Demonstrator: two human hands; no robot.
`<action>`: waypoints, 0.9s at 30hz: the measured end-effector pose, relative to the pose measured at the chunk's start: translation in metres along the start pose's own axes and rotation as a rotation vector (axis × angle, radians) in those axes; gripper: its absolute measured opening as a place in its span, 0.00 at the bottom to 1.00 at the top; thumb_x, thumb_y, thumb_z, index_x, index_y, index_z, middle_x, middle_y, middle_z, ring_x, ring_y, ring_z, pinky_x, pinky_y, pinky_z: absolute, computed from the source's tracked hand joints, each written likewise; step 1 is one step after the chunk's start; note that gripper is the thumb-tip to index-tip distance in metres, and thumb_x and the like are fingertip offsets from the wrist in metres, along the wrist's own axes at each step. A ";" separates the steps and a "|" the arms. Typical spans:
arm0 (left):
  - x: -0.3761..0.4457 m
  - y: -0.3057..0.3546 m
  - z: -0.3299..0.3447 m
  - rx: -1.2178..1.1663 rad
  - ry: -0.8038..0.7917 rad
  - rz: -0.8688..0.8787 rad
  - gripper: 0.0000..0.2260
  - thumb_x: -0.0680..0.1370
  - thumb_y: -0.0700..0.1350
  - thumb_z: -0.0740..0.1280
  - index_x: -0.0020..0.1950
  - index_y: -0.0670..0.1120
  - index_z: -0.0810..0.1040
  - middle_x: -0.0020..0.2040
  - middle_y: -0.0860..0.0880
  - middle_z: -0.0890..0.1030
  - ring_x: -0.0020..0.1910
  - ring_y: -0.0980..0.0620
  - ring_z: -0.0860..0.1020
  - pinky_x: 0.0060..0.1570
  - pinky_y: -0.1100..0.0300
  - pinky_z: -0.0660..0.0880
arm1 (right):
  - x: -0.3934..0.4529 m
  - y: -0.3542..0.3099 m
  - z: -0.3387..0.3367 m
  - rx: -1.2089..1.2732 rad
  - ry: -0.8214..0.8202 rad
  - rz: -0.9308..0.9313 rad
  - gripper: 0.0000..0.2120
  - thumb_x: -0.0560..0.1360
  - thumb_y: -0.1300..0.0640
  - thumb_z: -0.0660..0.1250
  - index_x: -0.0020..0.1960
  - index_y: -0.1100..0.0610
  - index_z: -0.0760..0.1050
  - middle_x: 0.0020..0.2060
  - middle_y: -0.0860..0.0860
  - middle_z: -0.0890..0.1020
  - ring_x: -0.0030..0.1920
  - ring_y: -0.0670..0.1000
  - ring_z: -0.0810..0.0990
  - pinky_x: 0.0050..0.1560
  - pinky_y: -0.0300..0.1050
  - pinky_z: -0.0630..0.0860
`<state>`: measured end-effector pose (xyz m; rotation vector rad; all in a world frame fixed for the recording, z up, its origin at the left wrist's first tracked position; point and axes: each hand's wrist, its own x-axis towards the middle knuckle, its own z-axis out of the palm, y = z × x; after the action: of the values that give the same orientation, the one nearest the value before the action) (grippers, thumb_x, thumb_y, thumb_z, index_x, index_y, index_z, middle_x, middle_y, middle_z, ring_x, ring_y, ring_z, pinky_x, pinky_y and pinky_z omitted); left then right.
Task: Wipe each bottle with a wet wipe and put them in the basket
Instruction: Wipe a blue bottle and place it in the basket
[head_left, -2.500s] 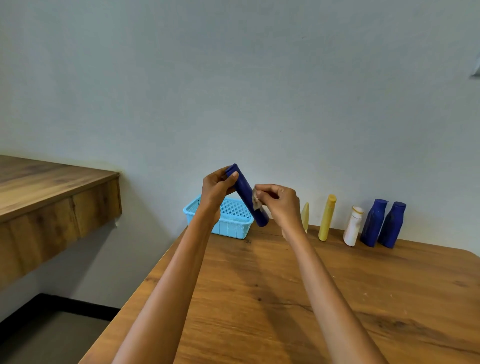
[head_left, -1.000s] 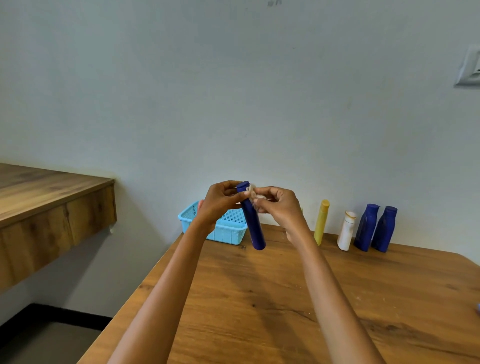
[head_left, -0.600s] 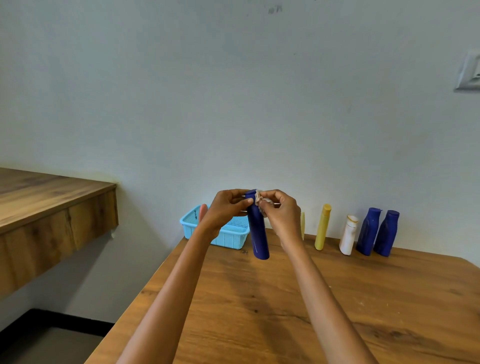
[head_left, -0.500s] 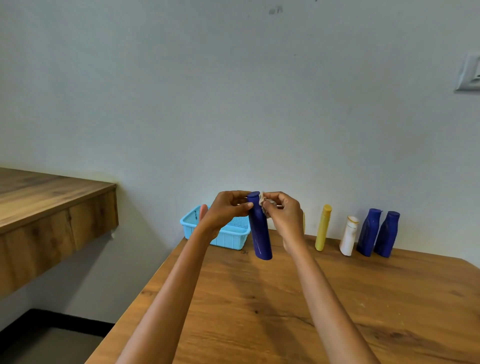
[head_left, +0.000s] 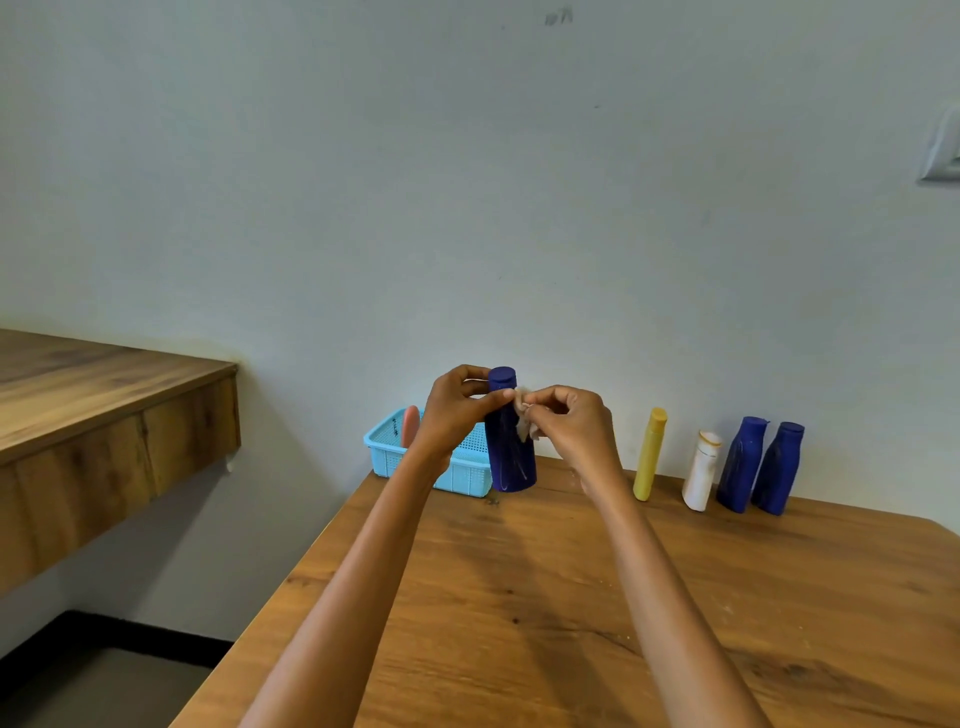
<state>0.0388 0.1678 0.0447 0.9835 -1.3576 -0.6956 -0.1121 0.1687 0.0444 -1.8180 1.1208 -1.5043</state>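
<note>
My left hand (head_left: 457, 415) grips a dark blue bottle (head_left: 510, 457) near its cap and holds it upright above the table. My right hand (head_left: 569, 423) pinches a small crumpled wet wipe (head_left: 524, 423) against the bottle's upper front. Behind my left hand a light blue basket (head_left: 387, 449) stands at the table's back left corner, with a pink bottle (head_left: 410, 425) standing in it. Along the wall to the right stand a yellow bottle (head_left: 649, 454), a white bottle (head_left: 702, 470) and two more dark blue bottles (head_left: 740, 465) (head_left: 778, 467).
The wooden table (head_left: 545, 597) reaches from the wall toward me; its left edge drops to the floor. A second wooden counter (head_left: 104, 415) juts out at the left. A wall switch (head_left: 943, 150) is at the upper right.
The bottle has swung from tilted to upright in my left hand, cap up. My right hand has moved the wipe from the lower body to just below the cap.
</note>
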 end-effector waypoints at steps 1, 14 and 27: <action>0.000 0.002 0.000 -0.007 0.006 0.004 0.10 0.72 0.43 0.73 0.50 0.49 0.75 0.45 0.51 0.83 0.43 0.56 0.82 0.37 0.67 0.77 | 0.000 0.001 0.000 -0.016 0.039 0.000 0.06 0.74 0.57 0.70 0.48 0.58 0.82 0.41 0.52 0.84 0.44 0.51 0.82 0.47 0.48 0.81; -0.002 0.005 0.006 -0.074 -0.082 -0.077 0.12 0.72 0.43 0.73 0.48 0.45 0.71 0.42 0.48 0.84 0.39 0.53 0.84 0.35 0.65 0.78 | 0.001 -0.001 -0.004 0.143 0.058 -0.054 0.07 0.74 0.59 0.70 0.51 0.55 0.82 0.46 0.49 0.84 0.50 0.47 0.81 0.48 0.39 0.80; -0.001 0.001 -0.002 -0.085 -0.208 -0.084 0.15 0.75 0.40 0.70 0.61 0.43 0.77 0.50 0.47 0.84 0.50 0.50 0.82 0.49 0.59 0.79 | -0.004 -0.005 0.005 0.135 0.207 -0.115 0.07 0.75 0.57 0.68 0.52 0.53 0.81 0.47 0.46 0.83 0.45 0.36 0.79 0.44 0.28 0.75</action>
<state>0.0402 0.1691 0.0456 0.9239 -1.4603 -0.9326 -0.1065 0.1739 0.0452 -1.6905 0.9945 -1.8235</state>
